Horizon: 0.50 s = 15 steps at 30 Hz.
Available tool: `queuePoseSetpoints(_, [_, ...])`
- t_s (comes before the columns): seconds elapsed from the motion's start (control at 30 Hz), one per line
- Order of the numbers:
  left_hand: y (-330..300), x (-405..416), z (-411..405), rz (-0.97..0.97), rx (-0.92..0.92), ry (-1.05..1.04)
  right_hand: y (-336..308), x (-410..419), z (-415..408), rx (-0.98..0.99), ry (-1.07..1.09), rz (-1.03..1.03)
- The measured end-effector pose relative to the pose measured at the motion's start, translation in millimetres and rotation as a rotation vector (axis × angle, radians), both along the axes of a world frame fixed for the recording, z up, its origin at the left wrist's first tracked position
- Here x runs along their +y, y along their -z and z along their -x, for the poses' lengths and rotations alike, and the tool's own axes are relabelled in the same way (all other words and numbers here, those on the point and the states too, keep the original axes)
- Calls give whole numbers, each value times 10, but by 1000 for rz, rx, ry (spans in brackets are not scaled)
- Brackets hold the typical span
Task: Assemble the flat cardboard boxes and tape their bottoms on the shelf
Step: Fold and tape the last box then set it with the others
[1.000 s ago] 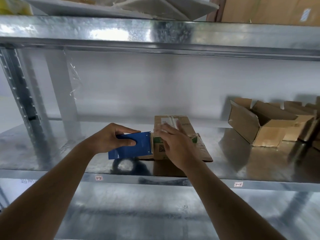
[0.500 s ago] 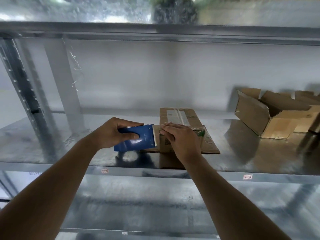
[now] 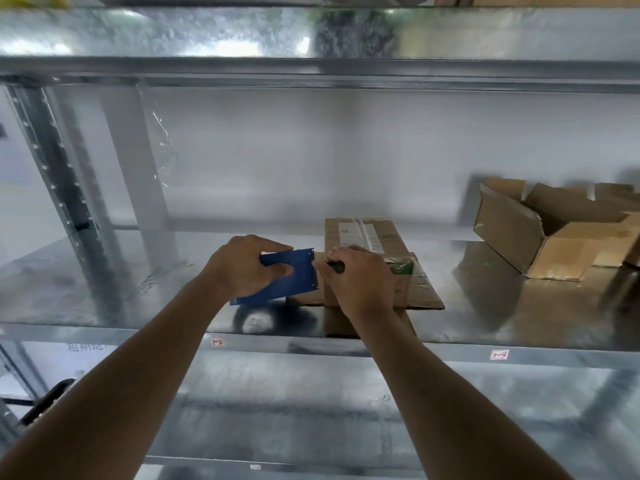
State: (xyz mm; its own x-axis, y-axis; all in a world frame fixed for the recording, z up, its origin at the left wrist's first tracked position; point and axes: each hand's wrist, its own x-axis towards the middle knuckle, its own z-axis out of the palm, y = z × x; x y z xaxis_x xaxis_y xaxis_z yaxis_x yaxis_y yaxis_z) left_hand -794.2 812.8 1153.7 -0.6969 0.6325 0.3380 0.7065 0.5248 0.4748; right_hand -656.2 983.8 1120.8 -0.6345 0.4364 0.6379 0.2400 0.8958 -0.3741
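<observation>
At frame centre, on the metal shelf (image 3: 104, 292), the left hand (image 3: 239, 268) grips a blue tape dispenser (image 3: 287, 275); the right hand (image 3: 360, 282) pinches tape against the cardboard box (image 3: 367, 237). Best kept taut and pressed flat along the seam.

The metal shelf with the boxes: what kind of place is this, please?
Probably a warehouse or packing storeroom. The galvanised metal shelf carries small number labels on its front edge, and assembled cardboard boxes lie on it at the right.

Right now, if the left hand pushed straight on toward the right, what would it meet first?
Probably the right hand on the taped brown cardboard box; the left hand grips a blue tape dispenser.
</observation>
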Motion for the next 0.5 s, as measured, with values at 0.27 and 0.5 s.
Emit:
queuePoseSetpoints(0.27, [-254, 333, -613, 320, 356, -267, -136, -291, 126, -55, 188, -105])
queuePoseSetpoints(0.5, [-229, 422, -654, 433, 426, -358, -161, -383, 126, -51, 196, -172])
